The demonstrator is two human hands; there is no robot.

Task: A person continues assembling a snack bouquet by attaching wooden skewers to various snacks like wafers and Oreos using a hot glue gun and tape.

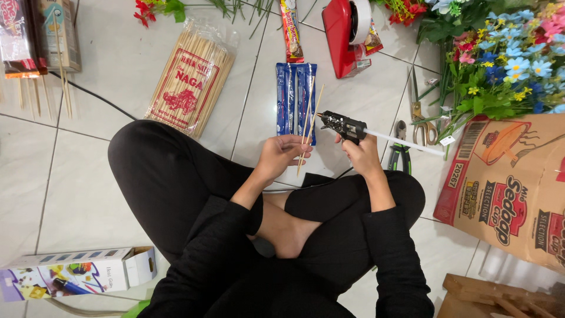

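Observation:
I sit cross-legged on a tiled floor. My left hand [281, 154] pinches two thin bamboo skewers [308, 121] that stand nearly upright, crossing each other. My right hand [360, 154] grips a black hot glue gun [343, 125] with a white glue stick [406, 141] sticking out of its back toward the right. The gun's nozzle points left and sits right beside the skewers, near their upper part. Behind the skewers, blue snack packets [289, 97] lie flat on the floor.
A clear bag of bamboo skewers [189, 79] lies at the upper left. A red tape dispenser [347, 32], scissors [419, 118], pliers [400, 150] and artificial flowers [500, 59] sit at the upper right. A cardboard box [506, 182] stands right; a glue gun carton [76, 274] lies lower left.

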